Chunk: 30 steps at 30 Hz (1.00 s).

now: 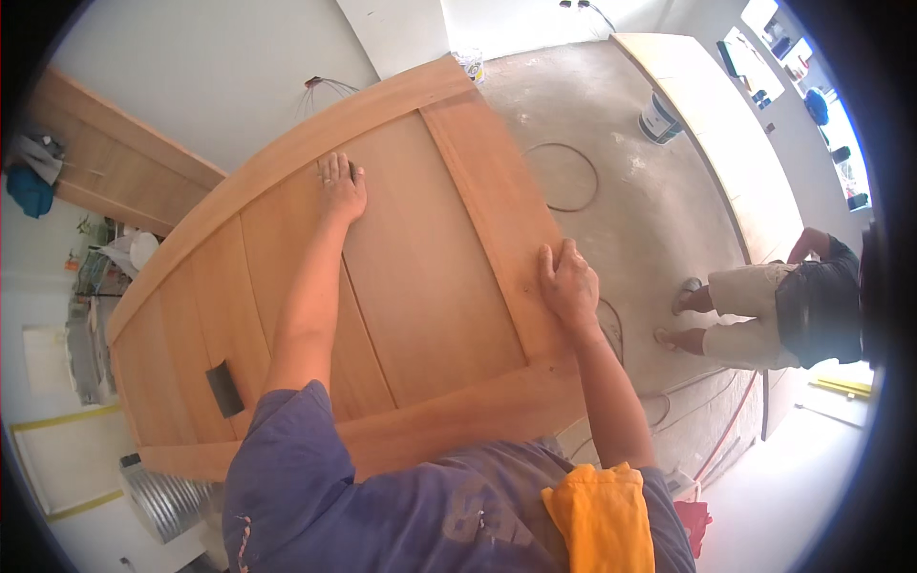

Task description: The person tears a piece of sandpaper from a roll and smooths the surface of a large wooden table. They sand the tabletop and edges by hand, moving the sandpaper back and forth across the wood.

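Note:
A large wooden panel door (430, 236) with a raised frame and grooved boards lies flat before me. My left hand (342, 188) presses down on its boards close to the far rail. A dark sliver of what looks like sandpaper (352, 170) shows between thumb and fingers; the rest is hidden under the palm. At the door's right side my right hand (569, 281) grips the frame, fingers over the outer edge. A curved dark sheet, apparently sandpaper (226, 388), rests on the boards near my left elbow.
Another wooden panel (136, 157) stands beyond the left end. To the right, a person (781, 308) stands by a pale panel (723, 136), near a bucket (658, 120). A cable (594, 179) loops over the concrete floor. Silver ribbed ducting (168, 498) is at lower left.

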Motion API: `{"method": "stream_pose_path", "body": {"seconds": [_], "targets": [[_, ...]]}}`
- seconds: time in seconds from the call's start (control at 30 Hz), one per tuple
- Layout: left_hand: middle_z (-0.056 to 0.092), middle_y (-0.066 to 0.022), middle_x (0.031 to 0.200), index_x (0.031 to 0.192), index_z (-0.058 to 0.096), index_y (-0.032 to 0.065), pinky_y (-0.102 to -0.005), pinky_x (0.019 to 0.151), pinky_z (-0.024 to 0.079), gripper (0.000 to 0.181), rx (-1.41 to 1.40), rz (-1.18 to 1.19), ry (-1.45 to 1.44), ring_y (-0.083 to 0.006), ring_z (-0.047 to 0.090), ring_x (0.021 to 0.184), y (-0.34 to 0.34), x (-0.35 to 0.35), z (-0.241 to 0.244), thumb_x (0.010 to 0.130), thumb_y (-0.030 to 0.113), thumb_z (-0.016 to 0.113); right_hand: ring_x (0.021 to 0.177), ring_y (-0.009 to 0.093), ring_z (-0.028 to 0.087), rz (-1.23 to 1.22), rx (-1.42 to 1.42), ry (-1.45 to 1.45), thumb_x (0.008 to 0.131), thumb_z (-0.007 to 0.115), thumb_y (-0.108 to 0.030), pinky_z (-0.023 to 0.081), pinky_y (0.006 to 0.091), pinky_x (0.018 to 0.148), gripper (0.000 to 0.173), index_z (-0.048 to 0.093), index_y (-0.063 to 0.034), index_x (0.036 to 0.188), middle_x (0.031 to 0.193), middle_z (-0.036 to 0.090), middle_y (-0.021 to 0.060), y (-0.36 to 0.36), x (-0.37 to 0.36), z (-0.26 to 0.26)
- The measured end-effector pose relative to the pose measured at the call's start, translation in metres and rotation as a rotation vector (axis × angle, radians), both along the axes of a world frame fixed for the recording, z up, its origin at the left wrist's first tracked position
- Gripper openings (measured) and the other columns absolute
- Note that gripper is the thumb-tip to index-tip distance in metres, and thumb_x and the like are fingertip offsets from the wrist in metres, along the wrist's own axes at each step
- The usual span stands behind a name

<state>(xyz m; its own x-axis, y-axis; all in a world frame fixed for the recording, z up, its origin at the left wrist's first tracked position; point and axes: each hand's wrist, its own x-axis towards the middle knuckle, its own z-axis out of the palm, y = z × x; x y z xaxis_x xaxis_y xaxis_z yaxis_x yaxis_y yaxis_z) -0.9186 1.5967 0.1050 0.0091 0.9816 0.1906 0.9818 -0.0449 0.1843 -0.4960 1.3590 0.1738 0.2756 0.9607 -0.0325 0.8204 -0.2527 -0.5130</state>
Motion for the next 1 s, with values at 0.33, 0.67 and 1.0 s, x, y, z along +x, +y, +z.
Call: {"method": "stream_pose_path", "body": {"seconds": [0.33, 0.67, 1.0], "targets": [[0.012, -0.0200, 0.180, 0.170, 0.022, -0.0016, -0.0534, 0.136, 0.011, 0.073, -0.316, -0.184, -0.010, -0.0404, 0.013, 0.166, -0.316, 0.107, 0.048, 0.113, 0.039, 0.044, 0.089, 0.048, 0.072, -0.065, 0.044, -0.004, 0.109, 0.056, -0.040, 0.058, 0.0567, 0.076, 0.040, 0.060, 0.0000, 0.111, 0.095, 0.074, 0.0268, -0.012, 0.003, -0.011], [0.028, -0.0218, 0.176, 0.167, 0.033, -0.0006, -0.0537, 0.135, 0.013, 0.071, -0.011, -0.096, 0.019, -0.0401, 0.021, 0.164, -0.005, 0.057, 0.004, 0.113, 0.045, 0.039, 0.087, 0.047, 0.074, -0.026, 0.023, -0.021, 0.108, 0.056, -0.041, 0.059, 0.0553, 0.078, 0.040, 0.058, -0.0011, 0.110, 0.098, 0.074, 0.0256, -0.004, 0.000, -0.001], [0.020, -0.0205, 0.179, 0.169, 0.025, -0.0030, -0.0530, 0.136, 0.010, 0.074, -0.294, -0.334, 0.038, -0.0369, 0.015, 0.166, -0.271, 0.142, 0.049, 0.112, 0.041, 0.045, 0.087, 0.046, 0.074, -0.060, 0.046, -0.029, 0.110, 0.055, -0.038, 0.060, 0.0535, 0.074, 0.038, 0.057, -0.0007, 0.113, 0.100, 0.074, 0.0258, -0.015, 0.005, -0.008]]}}
